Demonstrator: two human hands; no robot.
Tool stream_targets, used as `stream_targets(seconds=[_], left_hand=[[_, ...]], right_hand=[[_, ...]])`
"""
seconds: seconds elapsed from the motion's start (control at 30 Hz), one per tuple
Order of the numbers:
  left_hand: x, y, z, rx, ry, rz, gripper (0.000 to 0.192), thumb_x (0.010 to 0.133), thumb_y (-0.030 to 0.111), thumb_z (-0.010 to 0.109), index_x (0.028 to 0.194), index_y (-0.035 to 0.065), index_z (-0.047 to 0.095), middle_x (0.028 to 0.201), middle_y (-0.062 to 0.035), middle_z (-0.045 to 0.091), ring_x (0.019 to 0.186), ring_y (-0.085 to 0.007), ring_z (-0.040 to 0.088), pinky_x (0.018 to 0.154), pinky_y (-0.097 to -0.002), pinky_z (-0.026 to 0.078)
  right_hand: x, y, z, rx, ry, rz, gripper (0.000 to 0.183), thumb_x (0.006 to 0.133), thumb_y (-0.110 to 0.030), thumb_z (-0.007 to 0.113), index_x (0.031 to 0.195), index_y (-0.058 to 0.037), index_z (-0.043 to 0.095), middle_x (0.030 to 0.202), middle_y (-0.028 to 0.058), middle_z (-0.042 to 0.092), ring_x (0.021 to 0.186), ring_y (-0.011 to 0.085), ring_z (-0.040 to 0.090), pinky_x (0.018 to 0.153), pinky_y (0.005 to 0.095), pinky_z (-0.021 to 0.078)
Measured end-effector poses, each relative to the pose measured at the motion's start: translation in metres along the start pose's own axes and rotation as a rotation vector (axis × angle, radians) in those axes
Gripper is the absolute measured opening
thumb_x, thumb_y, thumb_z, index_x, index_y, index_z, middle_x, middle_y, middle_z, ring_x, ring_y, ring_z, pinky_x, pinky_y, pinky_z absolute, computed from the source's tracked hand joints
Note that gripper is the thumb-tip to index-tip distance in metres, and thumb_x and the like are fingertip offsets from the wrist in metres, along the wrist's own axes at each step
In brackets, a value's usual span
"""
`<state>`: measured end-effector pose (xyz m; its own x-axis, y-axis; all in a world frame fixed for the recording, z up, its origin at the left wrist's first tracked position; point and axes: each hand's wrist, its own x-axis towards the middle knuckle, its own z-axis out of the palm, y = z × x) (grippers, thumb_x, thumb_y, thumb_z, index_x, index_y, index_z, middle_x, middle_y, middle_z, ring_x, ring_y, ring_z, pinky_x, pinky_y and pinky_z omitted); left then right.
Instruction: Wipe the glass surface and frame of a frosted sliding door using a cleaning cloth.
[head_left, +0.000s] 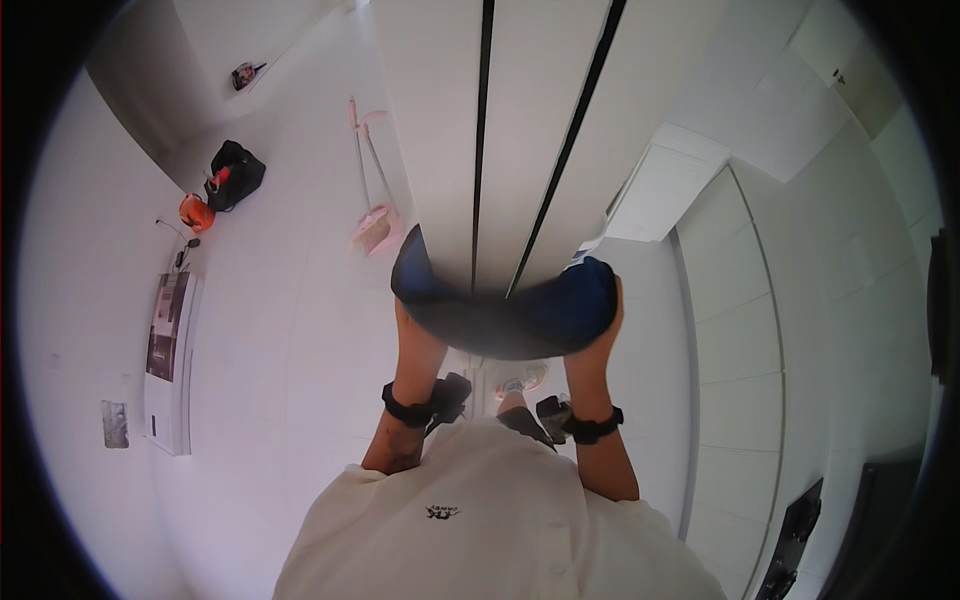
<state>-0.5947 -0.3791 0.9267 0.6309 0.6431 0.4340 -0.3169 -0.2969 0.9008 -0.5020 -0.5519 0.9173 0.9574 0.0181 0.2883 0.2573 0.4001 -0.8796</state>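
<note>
A dark blue curved piece (510, 330), shaped like a cap brim, spans the middle of the view close to the camera. My left hand (421, 322) is at its left end and my right hand (604, 330) at its right end. Both seem to hold it from below, though the piece covers most of the fingers. Each wrist wears a black strap with a dark device, the left one (412, 409) and the right one (592, 427). Behind the piece rise tall pale panels (442, 112) divided by two black gaps.
A pink broom and dustpan (381, 229) are at the left of the panels. Farther left are a black bag (238, 176), an orange container (196, 213) and a long white box (171, 405) along the wall. Pale cabinets (739, 345) and a black cooktop (791, 536) line the right.
</note>
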Motion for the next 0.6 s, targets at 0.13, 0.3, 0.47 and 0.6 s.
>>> stream_targets(seconds=[0.13, 0.3, 0.47, 0.6], left_hand=[[0.002, 0.046, 0.030, 0.309, 0.064, 0.356, 0.056, 0.094, 0.025, 0.055, 0.139, -0.0049, 0.038, 0.133, -0.0170, 0.050, 0.119, -0.0251, 0.051, 0.099, -0.0348, 0.040], [0.005, 0.049, 0.049, -0.024, 0.157, 0.331, 0.064, 0.098, 0.033, 0.046, 0.145, -0.0049, 0.024, 0.141, -0.0178, 0.039, 0.127, -0.0270, 0.042, 0.105, -0.0355, 0.033], [0.003, 0.011, 0.038, -0.089, 0.038, 0.235, 0.053, 0.102, 0.025, 0.037, 0.144, -0.0043, 0.027, 0.143, -0.0152, 0.038, 0.129, -0.0217, 0.040, 0.105, -0.0336, 0.033], [0.008, 0.012, 0.017, -0.182, 0.154, 0.050, 0.032, 0.100, 0.011, 0.043, 0.127, -0.0049, 0.049, 0.117, -0.0090, 0.059, 0.103, -0.0136, 0.055, 0.089, -0.0260, 0.044]], right_hand=[[-0.001, -0.042, -0.009, -0.162, -0.104, -0.227, 0.034, 0.097, -0.015, 0.051, 0.126, 0.0021, 0.049, 0.114, 0.0117, 0.061, 0.101, 0.0209, 0.060, 0.090, 0.0316, 0.0482], [0.005, -0.017, -0.031, 0.424, 0.123, 0.160, 0.030, 0.096, -0.018, 0.053, 0.119, 0.0023, 0.054, 0.111, 0.0118, 0.062, 0.100, 0.0209, 0.062, 0.086, 0.0305, 0.0505], [-0.002, -0.023, -0.012, 0.352, 0.106, -0.005, 0.026, 0.094, -0.004, 0.047, 0.118, 0.0008, 0.054, 0.107, 0.0084, 0.063, 0.096, 0.0172, 0.062, 0.086, 0.0302, 0.0504], [-0.004, -0.033, -0.003, 0.197, 0.080, -0.126, 0.030, 0.097, -0.015, 0.046, 0.123, -0.0008, 0.053, 0.117, 0.0105, 0.062, 0.105, 0.0211, 0.060, 0.091, 0.0330, 0.0498]])
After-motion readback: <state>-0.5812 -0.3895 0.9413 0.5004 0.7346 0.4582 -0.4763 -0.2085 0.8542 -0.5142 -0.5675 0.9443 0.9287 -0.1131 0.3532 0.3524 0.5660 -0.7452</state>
